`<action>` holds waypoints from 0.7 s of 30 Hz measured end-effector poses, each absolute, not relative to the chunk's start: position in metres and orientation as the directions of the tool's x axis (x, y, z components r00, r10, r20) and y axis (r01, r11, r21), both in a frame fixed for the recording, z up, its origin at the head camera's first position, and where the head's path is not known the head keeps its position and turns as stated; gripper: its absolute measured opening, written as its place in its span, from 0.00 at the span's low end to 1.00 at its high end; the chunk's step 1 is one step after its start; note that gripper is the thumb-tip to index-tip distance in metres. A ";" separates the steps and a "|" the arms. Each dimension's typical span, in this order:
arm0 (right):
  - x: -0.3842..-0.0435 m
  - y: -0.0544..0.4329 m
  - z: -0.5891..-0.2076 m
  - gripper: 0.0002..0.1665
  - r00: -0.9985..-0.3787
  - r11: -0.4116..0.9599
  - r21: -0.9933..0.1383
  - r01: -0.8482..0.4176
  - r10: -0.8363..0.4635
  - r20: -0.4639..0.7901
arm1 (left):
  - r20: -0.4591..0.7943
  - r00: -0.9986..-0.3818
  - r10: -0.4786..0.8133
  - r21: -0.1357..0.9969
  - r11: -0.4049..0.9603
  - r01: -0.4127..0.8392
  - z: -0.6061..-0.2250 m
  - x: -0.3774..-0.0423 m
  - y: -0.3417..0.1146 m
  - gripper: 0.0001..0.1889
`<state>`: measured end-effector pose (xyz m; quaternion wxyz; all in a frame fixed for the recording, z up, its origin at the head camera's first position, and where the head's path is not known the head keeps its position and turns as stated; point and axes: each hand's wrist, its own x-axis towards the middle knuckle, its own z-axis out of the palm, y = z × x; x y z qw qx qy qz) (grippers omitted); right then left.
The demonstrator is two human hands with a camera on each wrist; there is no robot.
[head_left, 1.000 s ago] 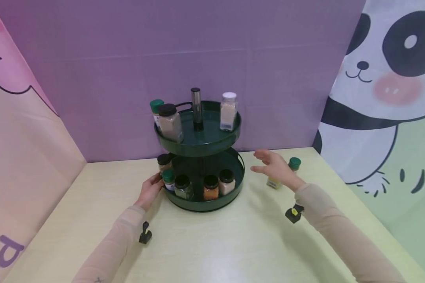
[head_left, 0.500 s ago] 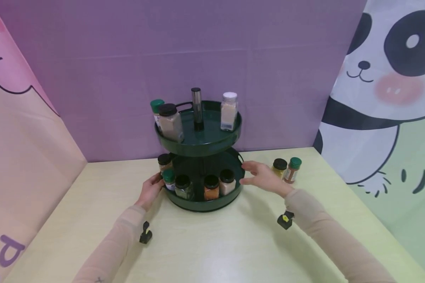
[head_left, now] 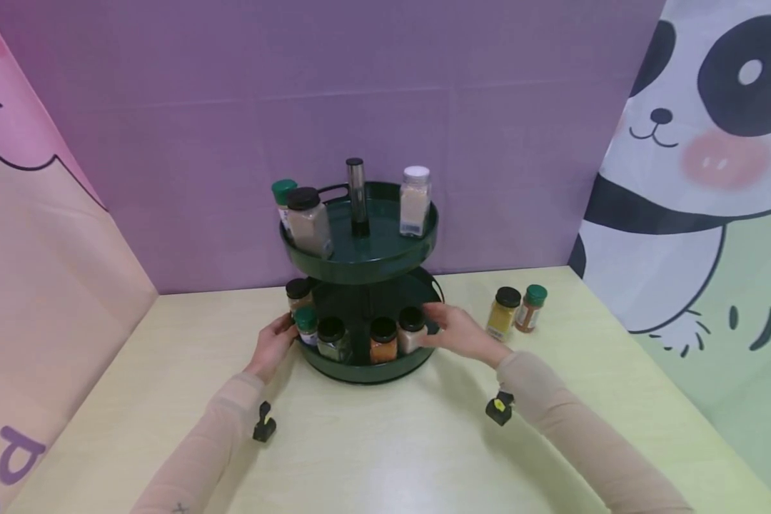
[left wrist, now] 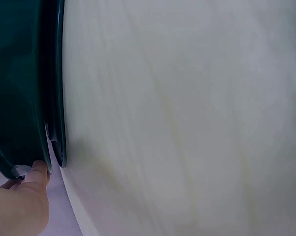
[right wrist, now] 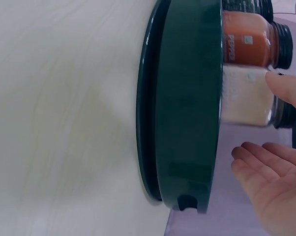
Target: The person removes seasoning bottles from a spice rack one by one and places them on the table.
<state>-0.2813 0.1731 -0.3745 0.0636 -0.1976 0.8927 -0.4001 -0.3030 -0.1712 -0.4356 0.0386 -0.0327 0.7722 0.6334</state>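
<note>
From where I watch, I'd judge the work as well along but unfinished: eight jars stand on the two-tier green spice rack (head_left: 360,273). Its upper level bears a green-capped shaker (head_left: 284,189), a large beige jar (head_left: 310,232) and a white-capped jar (head_left: 414,207); five are on its lower level, the orange pepper jar (right wrist: 246,39) and cream-coloured jar (right wrist: 246,96) among them. A yellow spice jar (head_left: 501,321) and a reddish-brown spice bottle (head_left: 527,315) stand apart, to the rack's right; I take those as what is left.

My left hand (head_left: 272,353) grips the rack's lower rim at its left handle, thumb outside. My right hand (head_left: 460,332) is at the rack's lower right, fingers extended and well apart from the thumb, which overlaps the cream-coloured jar; I can't tell if it touches. That hand grasps nothing.
</note>
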 end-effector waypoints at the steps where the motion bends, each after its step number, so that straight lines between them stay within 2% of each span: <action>1: -0.282 0.171 -0.376 0.40 -0.912 0.605 -0.731 -0.315 -0.407 0.055 | -0.102 -0.995 0.000 0.975 0.197 -0.100 -0.436 -0.303 -0.171 0.28; 10: -0.282 0.160 -0.383 0.39 -0.908 0.548 -0.766 -0.336 -0.405 0.109 | -0.089 -0.996 -0.002 0.977 0.195 -0.088 -0.436 -0.302 -0.171 0.28; 21: -0.278 0.146 -0.389 0.41 -0.947 0.622 -0.733 -0.276 -0.306 0.096 | -0.058 -0.998 -0.007 0.981 0.183 -0.058 -0.437 -0.302 -0.172 0.28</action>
